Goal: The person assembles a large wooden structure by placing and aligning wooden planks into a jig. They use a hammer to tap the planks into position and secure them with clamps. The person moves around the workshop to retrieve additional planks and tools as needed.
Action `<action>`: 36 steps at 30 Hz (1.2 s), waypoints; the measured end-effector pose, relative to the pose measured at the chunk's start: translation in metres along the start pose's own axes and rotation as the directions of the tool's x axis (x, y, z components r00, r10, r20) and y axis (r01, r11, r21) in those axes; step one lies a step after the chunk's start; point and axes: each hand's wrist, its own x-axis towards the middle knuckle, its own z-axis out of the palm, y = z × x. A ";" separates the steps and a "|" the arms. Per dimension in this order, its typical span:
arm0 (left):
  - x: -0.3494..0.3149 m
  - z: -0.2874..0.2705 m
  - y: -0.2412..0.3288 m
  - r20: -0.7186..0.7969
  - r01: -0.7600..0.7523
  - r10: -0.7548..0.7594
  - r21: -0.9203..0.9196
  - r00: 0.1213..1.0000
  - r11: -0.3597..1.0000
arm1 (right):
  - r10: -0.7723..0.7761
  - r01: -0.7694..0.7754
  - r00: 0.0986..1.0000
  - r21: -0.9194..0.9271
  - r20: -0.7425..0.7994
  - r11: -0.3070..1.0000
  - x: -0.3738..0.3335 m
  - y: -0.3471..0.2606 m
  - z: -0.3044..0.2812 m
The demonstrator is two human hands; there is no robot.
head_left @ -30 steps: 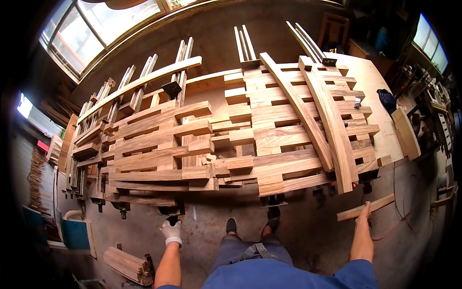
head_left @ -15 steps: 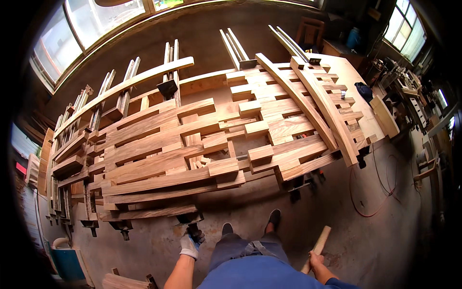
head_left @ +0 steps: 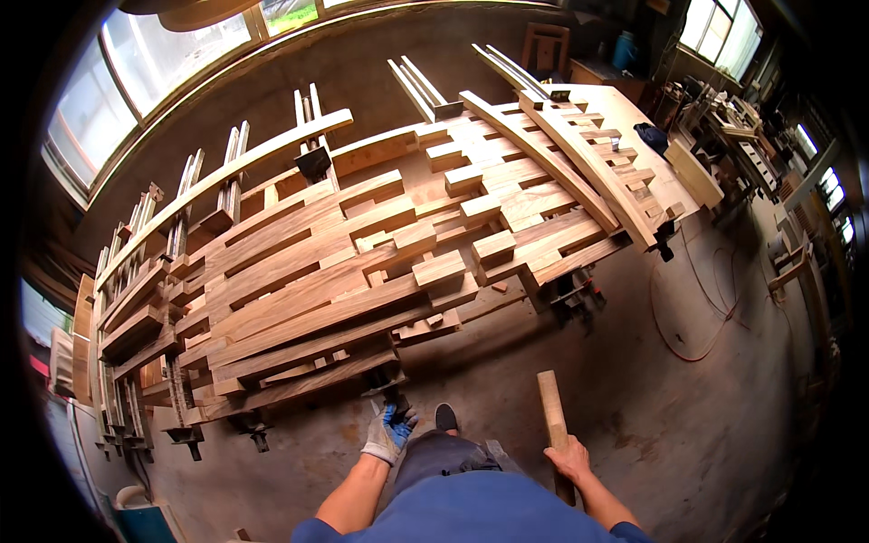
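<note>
Gripping a wooden stick (head_left: 551,404), the right hand (head_left: 568,458) has its fingers wrapped around it below the middle, the pale upper end pointing away from the body above the floor (head_left: 634,480). The left hand (head_left: 389,432), in a white and blue glove (head_left: 382,441), has its grip closed around the dark lower end of a clamp (head_left: 387,391) at the near edge of the boards (head_left: 308,258). These lie side by side in staggered rows, with gaps between many of their ends. Two long planks (head_left: 593,172) lie across their right part, and a narrow strip (head_left: 226,193) crosses the metal bars (head_left: 233,167) at the far left.
</note>
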 end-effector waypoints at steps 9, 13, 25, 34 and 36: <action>-0.004 0.016 0.002 0.087 0.217 -0.217 0.011 0.972 0.976 | -0.289 0.409 0.904 0.437 -0.315 0.801 -0.023 -0.096 0.024; 0.004 0.001 0.007 0.171 0.257 -0.275 0.120 0.946 0.959 | -0.310 0.437 0.896 0.749 -0.318 0.498 -0.036 -0.150 0.035; -0.134 0.056 0.143 0.867 -0.803 0.254 0.494 0.428 -0.332 | -0.267 0.246 0.955 0.850 -0.130 0.466 -0.074 -0.258 0.119; -0.092 0.049 0.316 0.889 -0.413 0.087 0.294 0.450 -0.862 | 0.011 0.032 0.999 0.906 -0.040 0.423 -0.065 -0.313 0.201; -0.086 0.045 0.325 0.830 -0.372 0.039 0.290 0.556 -0.882 | 0.041 0.017 0.998 0.902 -0.038 0.432 -0.065 -0.321 0.202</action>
